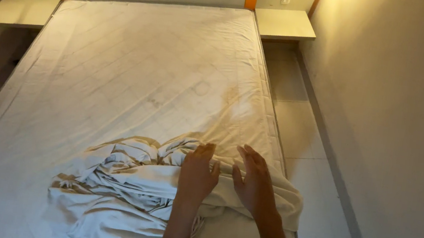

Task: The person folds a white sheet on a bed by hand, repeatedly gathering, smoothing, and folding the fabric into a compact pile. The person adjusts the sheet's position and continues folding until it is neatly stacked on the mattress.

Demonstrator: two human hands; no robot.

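At the foot of the bed: I see both hands laid side by side on a crumpled white sheet (pixel 119 189).
Left hand (pixel 197 173): fingers stretched forward and flat, palm down on the bunched cloth; I see nothing pinched or gripped.
Right hand (pixel 254 181): also spread open, palm resting on the folded edge of the sheet near the corner of the mattress (pixel 136 69); it holds nothing.
Sheet: heaped in wrinkles on the near right part of the mattress, trailing off toward the left of my hands.
Mattress: a quilted cover with faint stains, otherwise bare up to the headboard wall.
Bedside shelves: one on the left (pixel 21 10), one on the right (pixel 284 24), both against the far wall.
Floor (pixel 302 143): pale tiles run along the right side of the bed.
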